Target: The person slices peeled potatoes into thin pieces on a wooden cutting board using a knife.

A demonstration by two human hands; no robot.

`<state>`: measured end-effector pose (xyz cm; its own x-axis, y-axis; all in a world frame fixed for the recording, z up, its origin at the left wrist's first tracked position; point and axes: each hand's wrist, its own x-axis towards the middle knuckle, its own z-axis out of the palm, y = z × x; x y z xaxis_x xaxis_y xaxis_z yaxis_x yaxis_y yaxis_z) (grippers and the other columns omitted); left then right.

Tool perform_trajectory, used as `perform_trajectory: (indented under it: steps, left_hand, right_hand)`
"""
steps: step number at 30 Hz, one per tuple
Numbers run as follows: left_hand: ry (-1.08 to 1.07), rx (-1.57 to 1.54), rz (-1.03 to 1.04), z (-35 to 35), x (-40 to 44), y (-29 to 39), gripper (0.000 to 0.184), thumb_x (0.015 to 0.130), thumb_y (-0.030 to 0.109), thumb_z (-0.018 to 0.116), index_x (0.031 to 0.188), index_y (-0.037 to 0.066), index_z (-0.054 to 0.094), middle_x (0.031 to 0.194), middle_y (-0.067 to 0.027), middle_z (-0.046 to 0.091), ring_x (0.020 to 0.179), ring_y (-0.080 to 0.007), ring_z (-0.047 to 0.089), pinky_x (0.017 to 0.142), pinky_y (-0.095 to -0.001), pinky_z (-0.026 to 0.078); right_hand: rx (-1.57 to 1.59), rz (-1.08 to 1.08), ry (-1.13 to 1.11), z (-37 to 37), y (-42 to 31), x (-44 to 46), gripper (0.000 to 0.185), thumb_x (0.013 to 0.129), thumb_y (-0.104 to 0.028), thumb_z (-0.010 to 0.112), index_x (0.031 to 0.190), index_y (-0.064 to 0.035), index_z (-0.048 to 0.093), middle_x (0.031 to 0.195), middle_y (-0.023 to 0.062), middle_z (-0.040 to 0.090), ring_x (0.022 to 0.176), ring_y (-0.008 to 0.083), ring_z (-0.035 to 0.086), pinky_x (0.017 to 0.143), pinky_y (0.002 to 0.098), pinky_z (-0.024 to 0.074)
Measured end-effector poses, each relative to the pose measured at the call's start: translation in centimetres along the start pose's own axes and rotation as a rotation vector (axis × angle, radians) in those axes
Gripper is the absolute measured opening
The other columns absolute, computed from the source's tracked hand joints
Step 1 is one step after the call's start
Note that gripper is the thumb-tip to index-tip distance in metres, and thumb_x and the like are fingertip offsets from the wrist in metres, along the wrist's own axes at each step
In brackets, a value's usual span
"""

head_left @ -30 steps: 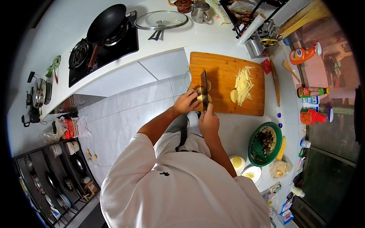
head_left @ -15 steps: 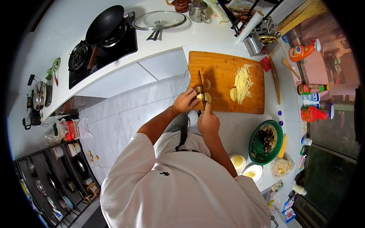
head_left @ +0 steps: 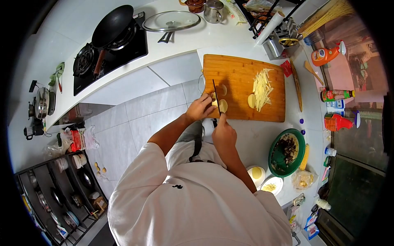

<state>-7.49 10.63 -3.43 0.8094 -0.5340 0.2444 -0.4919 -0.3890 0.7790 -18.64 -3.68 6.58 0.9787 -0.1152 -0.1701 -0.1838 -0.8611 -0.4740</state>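
Note:
My right hand [head_left: 224, 132] is wrapped round the handle of a knife [head_left: 216, 92], whose dark blade points away from me over the left part of the wooden cutting board [head_left: 238, 65]. Just left of the blade, my left hand [head_left: 200, 107] grips a pale yellow potato piece [head_left: 214, 96], largely hidden by the fingers. A round potato slice [head_left: 223, 105] lies against the blade's right side, with a thinner slice beyond it. Farther right on the board is a heap of potato shreds [head_left: 262, 90], with another slice [head_left: 251, 100] at its left edge.
Right of my right arm stand a green bowl [head_left: 304, 149] with dark pieces in it, and two small white dishes. A corn cob [head_left: 305, 158] lies beside the bowl. Bottles line the right side. A wok [head_left: 113, 26] sits on the stove, near a glass lid [head_left: 172, 20].
The knife blade has shifted slightly left and tilted. The round slice on its right now shows more fully. Both hands stay in nearly the same place.

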Motion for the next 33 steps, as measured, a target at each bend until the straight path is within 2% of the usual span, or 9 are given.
perform_trajectory:
  steps: [5,8,17,22,26,33]
  left_hand:
    - [0.009,-0.013,0.012,0.2,0.1,-0.1,0.027,0.093,0.02,0.073,0.108,0.002,0.059,0.11,-0.0175,0.057,0.098,-0.0411,0.064,0.078,-0.0435,0.057]
    - [0.022,-0.007,0.04,0.2,0.1,-0.4,0.027,0.093,0.019,0.073,0.108,0.002,0.058,0.109,-0.0175,0.057,0.098,-0.0414,0.063,0.078,-0.0438,0.057]
    - [0.012,0.019,0.021,0.6,-0.1,-0.7,0.027,0.093,0.019,0.073,0.106,0.002,0.057,0.109,-0.0176,0.056,0.096,-0.0417,0.063,0.076,-0.0442,0.055]
    - [-0.017,-0.028,-0.053,0.8,-0.1,-0.8,0.028,0.094,0.019,0.072,0.109,0.002,0.056,0.109,-0.0172,0.055,0.096,-0.0413,0.062,0.077,-0.0438,0.054]
    - [0.042,-0.01,-0.004,0.9,-0.1,-0.6,0.029,0.095,0.019,0.071,0.111,0.002,0.055,0.107,-0.0173,0.054,0.097,-0.0411,0.061,0.078,-0.0435,0.054]
    - [0.06,-0.012,0.009,0.9,-0.3,-0.8,0.031,0.093,0.018,0.073,0.112,0.001,0.054,0.108,-0.0185,0.056,0.097,-0.0424,0.062,0.078,-0.0442,0.054]
  right_hand:
    - [0.027,0.025,-0.099,-1.6,-0.1,-0.9,0.053,0.087,-0.007,0.058,0.136,0.0031,0.041,0.085,0.0277,0.069,0.076,0.0455,0.069,0.07,0.056,0.054]
    - [0.046,0.018,-0.082,-1.4,0.1,-1.1,0.053,0.087,-0.007,0.059,0.136,0.0039,0.04,0.084,0.028,0.069,0.076,0.0462,0.069,0.07,0.0564,0.0538]
    - [0.013,0.057,-0.131,2.3,2.3,0.1,0.055,0.087,-0.006,0.06,0.137,0.0053,0.039,0.085,0.029,0.069,0.078,0.0477,0.068,0.072,0.0567,0.0534]
    - [0.089,0.088,-0.056,3.9,3.1,-0.3,0.057,0.089,-0.007,0.058,0.14,0.0035,0.038,0.084,0.0292,0.069,0.077,0.0485,0.068,0.07,0.057,0.0525]
    - [0.134,0.034,0.068,5.3,4.0,1.2,0.053,0.09,-0.008,0.058,0.139,0.0028,0.042,0.081,0.029,0.068,0.073,0.0492,0.067,0.067,0.0576,0.0513]
    - [0.111,-0.029,0.117,2.3,2.1,1.6,0.05,0.09,-0.009,0.059,0.138,-0.0004,0.049,0.081,0.0258,0.069,0.071,0.0452,0.067,0.064,0.055,0.0522]
